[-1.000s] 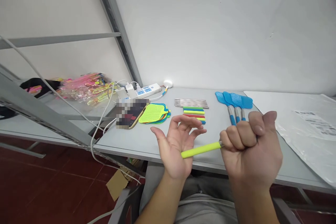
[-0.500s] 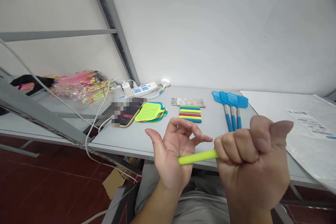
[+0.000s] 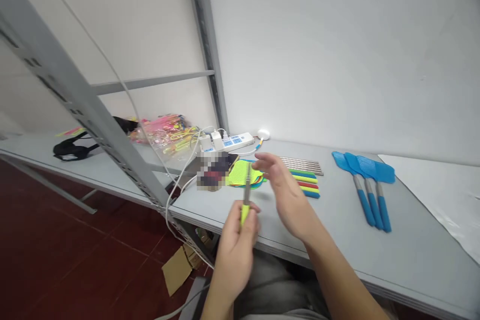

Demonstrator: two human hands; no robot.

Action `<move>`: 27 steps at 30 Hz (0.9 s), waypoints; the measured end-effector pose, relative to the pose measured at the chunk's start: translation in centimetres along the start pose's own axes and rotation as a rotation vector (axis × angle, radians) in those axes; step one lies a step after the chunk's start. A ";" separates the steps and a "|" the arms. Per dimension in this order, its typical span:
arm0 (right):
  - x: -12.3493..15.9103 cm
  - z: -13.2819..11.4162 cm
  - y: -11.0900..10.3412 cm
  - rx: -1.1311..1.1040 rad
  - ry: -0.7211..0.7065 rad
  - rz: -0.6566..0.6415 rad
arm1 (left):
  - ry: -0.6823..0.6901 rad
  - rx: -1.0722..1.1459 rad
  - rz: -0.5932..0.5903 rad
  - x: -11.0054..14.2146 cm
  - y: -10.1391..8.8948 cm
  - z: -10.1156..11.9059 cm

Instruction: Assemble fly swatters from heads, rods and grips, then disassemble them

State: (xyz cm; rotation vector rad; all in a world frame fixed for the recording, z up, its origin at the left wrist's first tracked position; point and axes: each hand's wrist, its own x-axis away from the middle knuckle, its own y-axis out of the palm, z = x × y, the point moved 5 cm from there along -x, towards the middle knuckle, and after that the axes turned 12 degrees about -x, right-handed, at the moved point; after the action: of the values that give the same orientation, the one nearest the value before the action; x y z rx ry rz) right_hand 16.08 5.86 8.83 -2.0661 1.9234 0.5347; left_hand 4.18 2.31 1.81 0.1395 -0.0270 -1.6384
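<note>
My left hand (image 3: 236,247) is wrapped round the yellow-green fly swatter handle (image 3: 245,212). A metal rod (image 3: 247,189) rises upright out of that handle, slightly blurred. My right hand (image 3: 288,197) is open beside the rod's tip, fingers apart and holding nothing. Just behind them lies a pile of perforated fly swatter heads (image 3: 238,174), the top one yellow-green. Right of the pile, partly covered by my right hand, are several coloured handle sleeves (image 3: 310,185) and a row of metal rods (image 3: 305,165). Assembled blue fly swatters (image 3: 370,202) lie further right.
A phone (image 3: 217,170), partly pixelated, lies left of the heads, before a power strip (image 3: 240,141) with plugs and cables. A grey shelf post (image 3: 93,120) stands at the left, with plastic-bagged items (image 3: 163,132) behind. White sheeting (image 3: 431,180) covers the table's right side.
The view has turned left. The yellow-green handle has passed from my right hand into my left and now stands upright with the rod showing. My right hand has opened.
</note>
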 end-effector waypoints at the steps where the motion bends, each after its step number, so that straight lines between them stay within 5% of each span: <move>1: -0.6 1.0 0.8 0.240 -0.009 -0.038 | 0.016 0.031 0.080 -0.2 -1.5 -0.1; 4: -2.0 5.0 2.9 0.922 0.024 -0.255 | 0.065 0.070 0.259 -0.7 -5.2 -0.2; 6: -2.5 7.5 3.5 1.147 0.065 -0.408 | 0.074 0.081 0.287 -0.8 -6.2 -0.2; 10: -2.7 9.3 2.9 1.216 0.090 -0.504 | 0.048 0.081 0.158 -1.0 -5.9 -0.5; 19: -0.4 7.5 0.4 1.254 -0.034 -0.432 | 0.012 0.065 0.085 -1.2 -5.2 -1.2; 23: 1.5 4.6 -1.7 1.047 -0.210 -0.220 | -0.010 0.083 0.037 -1.0 -4.0 -1.1; 25: 3.1 2.5 -4.7 0.865 -0.264 0.075 | -0.017 0.120 -0.020 -0.8 -2.9 -1.0; 27: 5.5 0.7 -9.1 0.613 -0.250 0.504 | -0.030 0.134 -0.117 -0.4 -1.3 -1.0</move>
State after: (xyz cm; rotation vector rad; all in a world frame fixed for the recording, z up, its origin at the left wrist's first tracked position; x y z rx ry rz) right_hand 25.33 1.95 5.31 -1.0960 2.1041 0.2317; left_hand 2.98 2.90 0.75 0.2224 -0.1537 -1.7557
